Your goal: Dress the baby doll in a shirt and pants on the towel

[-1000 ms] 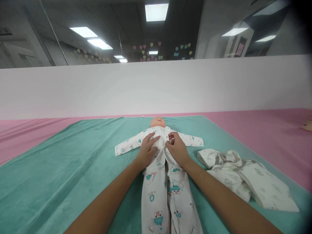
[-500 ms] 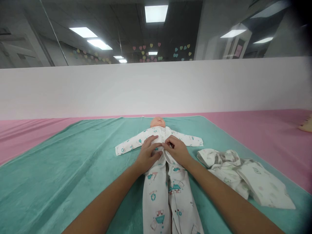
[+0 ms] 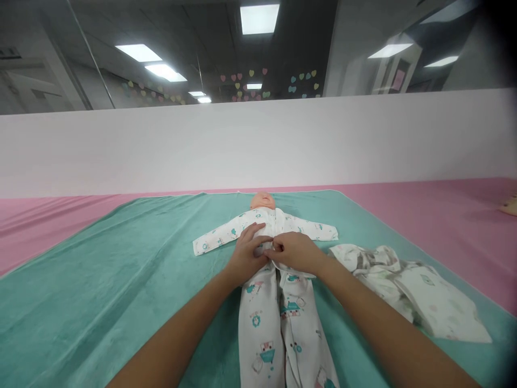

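Note:
A baby doll (image 3: 263, 200) lies on its back with its head away from me. It wears a white long-sleeved baby top (image 3: 226, 231) with small teal prints and white printed baby pants (image 3: 262, 323). My left hand (image 3: 249, 256) rests on the front of the top, fingers spread, its index fingertip beside my right hand. My right hand (image 3: 297, 252) is closed in a pinch at the top's middle edge, thumb against curled fingers. Whatever fastening lies under the fingertips is hidden.
To the right lies a crumpled heap of white printed baby clothes (image 3: 420, 291). A teal blanket (image 3: 121, 302) covers the pink surface (image 3: 452, 215). Behind stands a white low wall (image 3: 161, 148) under a glass panel. A beige object (image 3: 510, 206) shows at the right edge.
My right hand has turned flatter and shifted slightly down, its pinch now at the top's middle edge. My left hand stays nearly in place. The view has shifted a little.

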`<state>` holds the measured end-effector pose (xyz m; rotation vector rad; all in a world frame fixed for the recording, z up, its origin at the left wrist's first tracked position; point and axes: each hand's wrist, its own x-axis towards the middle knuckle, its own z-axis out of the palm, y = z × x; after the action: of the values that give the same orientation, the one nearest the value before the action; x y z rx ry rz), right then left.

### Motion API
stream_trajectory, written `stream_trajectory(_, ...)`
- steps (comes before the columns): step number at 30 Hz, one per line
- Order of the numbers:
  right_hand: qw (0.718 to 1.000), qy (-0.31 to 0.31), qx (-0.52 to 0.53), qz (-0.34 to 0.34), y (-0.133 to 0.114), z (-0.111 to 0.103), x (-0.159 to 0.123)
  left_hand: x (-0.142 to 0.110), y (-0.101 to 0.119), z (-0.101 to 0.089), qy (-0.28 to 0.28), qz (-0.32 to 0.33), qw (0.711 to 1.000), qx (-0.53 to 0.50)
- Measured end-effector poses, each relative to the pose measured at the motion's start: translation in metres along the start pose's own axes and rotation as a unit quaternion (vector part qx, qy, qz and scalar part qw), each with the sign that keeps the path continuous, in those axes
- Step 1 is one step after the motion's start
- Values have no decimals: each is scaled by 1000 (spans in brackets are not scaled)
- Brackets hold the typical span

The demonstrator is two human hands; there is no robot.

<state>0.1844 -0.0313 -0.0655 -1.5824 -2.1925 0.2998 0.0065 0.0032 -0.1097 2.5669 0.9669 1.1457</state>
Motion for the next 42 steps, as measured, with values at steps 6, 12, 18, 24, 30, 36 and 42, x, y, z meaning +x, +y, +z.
stream_trajectory(6,999,1,-35,26,-13,3,-5,3,0,-3,-21,9,1000,-3)
stream_trajectory(12,994,77,-63,39,-14,15,-3,5,3,-11,-69,0,998,-5)
stream_trajectory(18,996,86,-36,-5,-4,14,-2,4,2,-10,-63,-2,998,-5)
stream_trajectory(24,995,86,-12,-52,5,12,-2,4,2,-11,-73,-3,997,4)
stream_trajectory(30,994,54,18,-89,14,10,-1,3,0,-10,-68,-3,998,2)
stream_trajectory(36,990,29,100,-92,19,8,1,3,0,-9,-62,-1,998,-7)
stream_trajectory(42,981,48,181,-50,23,11,3,3,0,-9,-54,-2,998,-10)
